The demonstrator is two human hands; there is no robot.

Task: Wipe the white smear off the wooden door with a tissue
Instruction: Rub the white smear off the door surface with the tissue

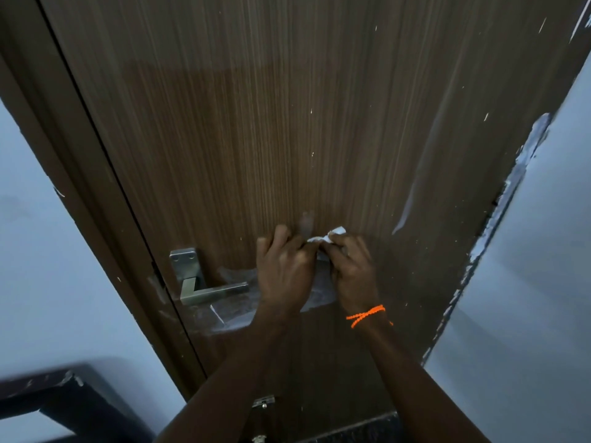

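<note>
Both hands are meeting against the wooden door (256,123), right of the metal lever handle (204,287). Right hand (353,266) is pinching the crumpled white tissue (329,235), while left hand (284,263) is gripping its other end. White smear (412,187) is streaking the door further right.

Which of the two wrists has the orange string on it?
The right wrist, below the right hand holding the tissue. The left hand's wrist is bare.
</note>
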